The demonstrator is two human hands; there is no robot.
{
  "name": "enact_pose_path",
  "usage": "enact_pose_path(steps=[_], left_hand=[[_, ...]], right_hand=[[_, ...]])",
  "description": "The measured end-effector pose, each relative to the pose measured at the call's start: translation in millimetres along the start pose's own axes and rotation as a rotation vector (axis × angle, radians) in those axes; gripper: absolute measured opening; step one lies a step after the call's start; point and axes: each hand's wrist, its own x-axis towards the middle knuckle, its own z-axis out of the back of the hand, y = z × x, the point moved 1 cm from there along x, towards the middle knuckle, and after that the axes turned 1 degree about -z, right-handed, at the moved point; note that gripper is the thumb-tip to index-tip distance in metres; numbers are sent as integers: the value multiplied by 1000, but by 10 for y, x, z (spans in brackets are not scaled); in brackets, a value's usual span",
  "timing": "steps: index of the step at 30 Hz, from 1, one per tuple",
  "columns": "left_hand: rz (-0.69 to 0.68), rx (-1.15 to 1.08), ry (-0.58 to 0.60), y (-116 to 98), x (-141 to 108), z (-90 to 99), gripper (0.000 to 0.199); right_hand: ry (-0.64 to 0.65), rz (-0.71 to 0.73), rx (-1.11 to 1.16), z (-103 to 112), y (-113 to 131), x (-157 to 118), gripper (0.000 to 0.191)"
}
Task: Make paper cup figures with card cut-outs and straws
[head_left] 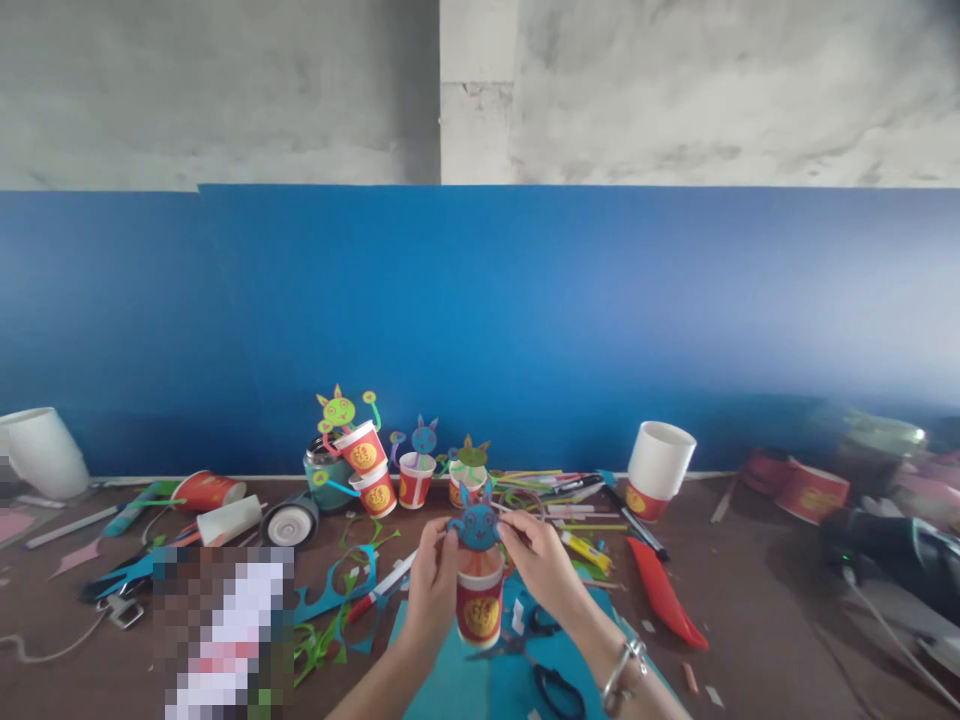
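Note:
A blue paper animal face (478, 527) with pointed ears and drawn features stands over the mouth of a red and yellow paper cup (478, 612). My left hand (433, 572) is closed at its left side, fingertips pinching the blue paper there. From the right, my right hand (538, 552) pinches the face's other edge, and a thin pale strip shows by those fingertips. The cup stands upright on blue paper sheets (435, 665). Dark-handled scissors (559, 690) lie just right of the cup, partly under my right forearm.
Finished-looking paper cup animals (362, 455) line the back by the blue partition (480, 320). Stacked white cups (660, 460), a yellow glue tube (586, 552) and a red pouch-like item (664, 592) are at right. Blue paper offcuts (337, 590) and a marker (382, 585) lie left.

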Motion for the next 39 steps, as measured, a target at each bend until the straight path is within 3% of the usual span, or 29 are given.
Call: enact_pose_path(steps=[9, 17, 23, 28, 34, 39], left_hand=[[2, 74, 12, -3, 22, -9, 28], [-9, 58, 100, -23, 12, 11, 28], [-17, 62, 72, -40, 5, 37, 27], [32, -19, 38, -48, 35, 37, 27], [57, -31, -71, -66, 85, 53, 31], [74, -29, -96, -104, 81, 60, 31]], right_hand=[[-11, 54, -30, -7, 13, -22, 21], [9, 110, -140, 32, 94, -47, 18], [-31, 139, -233, -11, 128, -80, 19], [0, 76, -85, -20, 38, -35, 24], [16, -24, 39, -4, 11, -23, 43], [-4, -82, 122, -18, 62, -37, 35]])
